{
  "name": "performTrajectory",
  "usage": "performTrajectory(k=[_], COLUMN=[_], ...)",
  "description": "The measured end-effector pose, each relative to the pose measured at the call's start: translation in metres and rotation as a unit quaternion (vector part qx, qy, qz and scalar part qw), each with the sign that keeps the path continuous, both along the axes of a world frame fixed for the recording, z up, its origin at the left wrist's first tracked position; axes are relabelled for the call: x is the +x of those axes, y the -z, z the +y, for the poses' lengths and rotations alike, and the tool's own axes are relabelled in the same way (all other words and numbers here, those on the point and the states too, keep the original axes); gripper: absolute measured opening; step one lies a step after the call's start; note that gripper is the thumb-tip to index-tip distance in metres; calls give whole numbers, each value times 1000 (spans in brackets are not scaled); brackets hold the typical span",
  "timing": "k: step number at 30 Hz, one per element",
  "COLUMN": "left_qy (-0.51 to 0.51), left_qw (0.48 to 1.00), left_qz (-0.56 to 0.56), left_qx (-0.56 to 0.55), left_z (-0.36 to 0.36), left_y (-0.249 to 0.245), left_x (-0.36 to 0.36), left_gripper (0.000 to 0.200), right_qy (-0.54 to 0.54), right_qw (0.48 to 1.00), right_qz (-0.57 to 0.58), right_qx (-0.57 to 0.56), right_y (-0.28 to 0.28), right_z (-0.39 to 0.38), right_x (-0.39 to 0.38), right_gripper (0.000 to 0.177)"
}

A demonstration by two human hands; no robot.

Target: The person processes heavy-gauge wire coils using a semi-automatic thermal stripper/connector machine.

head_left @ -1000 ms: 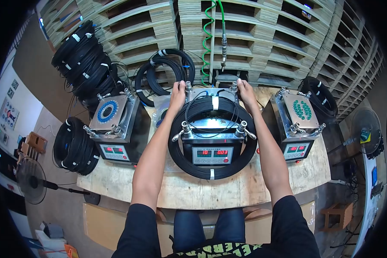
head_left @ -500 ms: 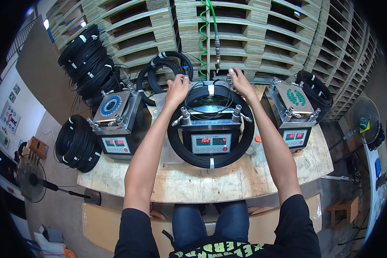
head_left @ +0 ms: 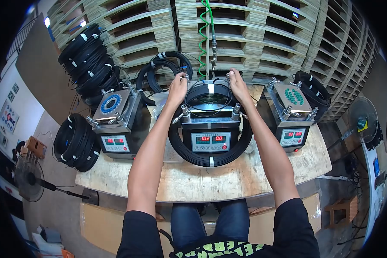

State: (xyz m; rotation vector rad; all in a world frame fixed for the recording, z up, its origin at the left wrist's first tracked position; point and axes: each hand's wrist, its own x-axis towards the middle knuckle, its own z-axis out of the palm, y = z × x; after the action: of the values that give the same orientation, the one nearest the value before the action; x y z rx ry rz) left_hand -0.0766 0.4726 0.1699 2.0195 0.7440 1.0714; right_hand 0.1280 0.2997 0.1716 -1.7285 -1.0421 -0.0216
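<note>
A black cable coil (head_left: 211, 161) with white tape bands hangs around the middle machine (head_left: 210, 138), whose red display is lit. At the machine's back left corner post is my left hand (head_left: 178, 88), its fingers closed round the top of the post. My right hand (head_left: 238, 87) is at the back right post (head_left: 228, 78), fingers raised and partly hiding it; what its inner fingers grip is not clear. Two front posts with clamp levers, the left one (head_left: 185, 112) and the right one (head_left: 236, 112), stand nearer to me with no hand on them.
A machine with a blue ring (head_left: 111, 104) stands left, another with green pieces (head_left: 294, 96) right. Black coils are stacked at the left (head_left: 88, 64) and lie behind the right machine (head_left: 312, 88). A green air hose (head_left: 207, 30) hangs before wooden pallets (head_left: 275, 26).
My right hand has shifted slightly left and its fingers have drawn closer together. My left hand has moved a little. The middle display's right number has changed from 4 to 0.0.
</note>
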Motion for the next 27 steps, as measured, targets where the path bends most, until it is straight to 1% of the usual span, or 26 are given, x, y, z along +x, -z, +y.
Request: performTrajectory(k=[4,5,6,8,11,14,16,20,22,26,27], left_qy=[35,39,42,51,40,43,50,83,98,124,131], left_qw=[999,999,998,998,999,999,999,996,995,992,991], left_qz=[18,29,40,28,23,17,10,12,21,9,1], left_qx=[-16,-20,-24,-16,0,-5,-10,-11,-18,-8,12], left_z=[5,3,4,5,12,6,3,1,1,5,10], left_y=[0,0,1,1,11,5,3,-2,-4,-1,4], left_x=[0,-2,-3,-2,0,-3,-4,-6,-8,-7,-4], left_gripper=[42,43,45,46,48,49,46,53,59,59,57], right_qy=[44,49,38,14,-74,-71,-68,-61,-60,-56,-56], right_qw=[996,992,992,990,993,997,997,998,998,998,998], right_qz=[-51,-58,-59,-62,-67,-27,-14,6,-9,-17,-20], right_qx=[-64,-98,-106,-123,-56,-13,-13,-27,-13,-8,-6], right_y=[-6,-10,-11,-14,0,8,5,-6,3,7,6], right_z=[-4,-7,-7,-4,9,10,8,-3,3,6,5], right_x=[-6,-7,-6,-3,16,16,14,1,8,12,11], right_gripper=[46,46,49,55,64,66,65,63,60,59,59])
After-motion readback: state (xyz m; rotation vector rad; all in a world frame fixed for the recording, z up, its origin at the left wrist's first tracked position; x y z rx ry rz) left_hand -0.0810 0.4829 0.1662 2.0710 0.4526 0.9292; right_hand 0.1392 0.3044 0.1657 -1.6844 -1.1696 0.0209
